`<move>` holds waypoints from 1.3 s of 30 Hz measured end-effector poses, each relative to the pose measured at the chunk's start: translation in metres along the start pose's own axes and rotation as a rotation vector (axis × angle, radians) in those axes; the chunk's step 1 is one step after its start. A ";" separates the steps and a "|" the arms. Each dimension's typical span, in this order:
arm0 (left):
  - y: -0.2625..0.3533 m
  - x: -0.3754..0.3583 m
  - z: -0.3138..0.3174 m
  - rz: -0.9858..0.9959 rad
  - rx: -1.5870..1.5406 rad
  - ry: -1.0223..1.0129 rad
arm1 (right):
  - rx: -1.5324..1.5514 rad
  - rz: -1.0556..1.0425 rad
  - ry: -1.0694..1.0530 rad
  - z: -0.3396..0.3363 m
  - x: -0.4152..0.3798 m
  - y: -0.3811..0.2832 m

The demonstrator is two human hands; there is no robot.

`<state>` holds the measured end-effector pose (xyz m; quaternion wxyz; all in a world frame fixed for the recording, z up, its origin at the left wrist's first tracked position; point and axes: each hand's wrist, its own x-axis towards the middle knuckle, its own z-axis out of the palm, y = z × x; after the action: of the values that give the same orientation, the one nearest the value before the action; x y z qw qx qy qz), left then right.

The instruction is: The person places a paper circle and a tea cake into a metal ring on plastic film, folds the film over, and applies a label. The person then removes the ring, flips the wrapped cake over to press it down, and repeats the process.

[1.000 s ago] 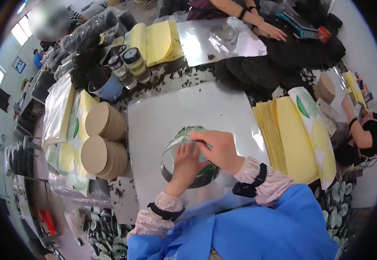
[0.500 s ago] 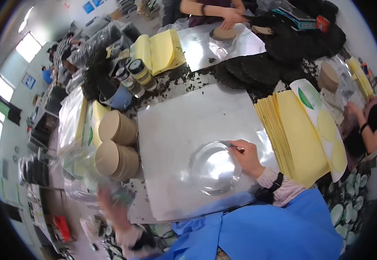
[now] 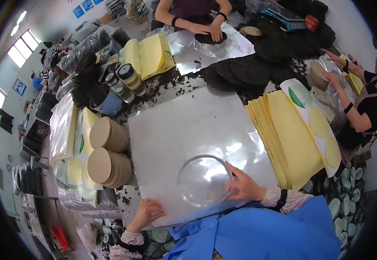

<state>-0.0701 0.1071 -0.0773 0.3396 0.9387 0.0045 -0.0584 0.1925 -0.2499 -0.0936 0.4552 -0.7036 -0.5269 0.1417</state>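
A round clear dish or ring (image 3: 204, 180) lies on the shiny metal sheet (image 3: 175, 125) in front of me. My right hand (image 3: 243, 183) is at its right rim, thumb and forefinger apart, with the rim between them. My left hand (image 3: 148, 212) rests at the sheet's near left corner, its fingers bent close together; whether they pinch anything is too small to tell. Two stacks of round tan discs (image 3: 106, 167) stand left of the sheet. Yellow paper sheets (image 3: 290, 138) lie along its right side.
Dark round cakes (image 3: 240, 71) and crumbs lie beyond the sheet. Glass jars (image 3: 131, 79) and a blue pot (image 3: 106, 104) stand at the back left. A person's hands (image 3: 210, 30) press a dark disc across the table; another person (image 3: 357, 99) is at the right.
My left hand has come from the plastic at the left to the sheet's corner. The small dark thing in my right hand no longer shows. The person opposite now presses a dark disc.
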 end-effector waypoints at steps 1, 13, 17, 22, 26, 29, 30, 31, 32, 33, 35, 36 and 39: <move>0.003 0.000 -0.001 -0.003 -0.006 0.004 | 0.063 -0.017 -0.049 0.000 0.005 -0.012; 0.065 0.024 -0.056 0.029 -0.133 0.415 | 0.121 -0.086 -0.418 0.063 0.055 -0.054; 0.050 0.016 -0.013 0.042 0.001 0.072 | -0.233 0.060 0.022 0.047 0.074 0.002; 0.027 0.041 -0.059 0.002 0.279 0.542 | -0.253 0.122 0.190 0.047 0.050 0.010; -0.025 0.034 -0.106 -0.333 0.828 0.967 | -0.469 -0.119 -0.185 0.020 -0.033 0.002; -0.054 0.015 -0.097 -0.389 0.772 0.813 | -0.428 -0.219 -0.151 -0.055 -0.021 -0.033; -0.047 0.014 -0.097 -0.396 0.764 0.799 | -0.399 -0.240 -0.148 -0.075 -0.019 -0.037; -0.039 0.019 -0.103 -0.401 0.668 0.794 | -0.453 -0.140 -0.085 -0.093 0.004 0.004; -0.031 0.023 -0.110 -0.406 0.578 0.796 | -0.712 0.036 0.054 -0.123 0.042 0.028; -0.018 0.027 -0.114 -0.390 0.569 0.807 | -0.704 0.247 0.124 -0.147 0.091 0.049; -0.016 0.025 -0.112 -0.357 0.554 0.809 | -0.903 0.151 0.427 -0.192 0.156 0.140; -0.016 0.020 -0.112 -0.319 0.533 0.798 | -1.074 0.267 0.380 -0.209 0.169 0.175; -0.025 0.009 -0.112 -0.592 -0.059 1.082 | -0.756 0.265 0.326 -0.238 0.162 0.262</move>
<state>-0.0505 0.1972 -0.0085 0.2843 0.7844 0.4381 0.3346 0.5799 -0.2340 -0.1258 0.2206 -0.8957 -0.3678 -0.1171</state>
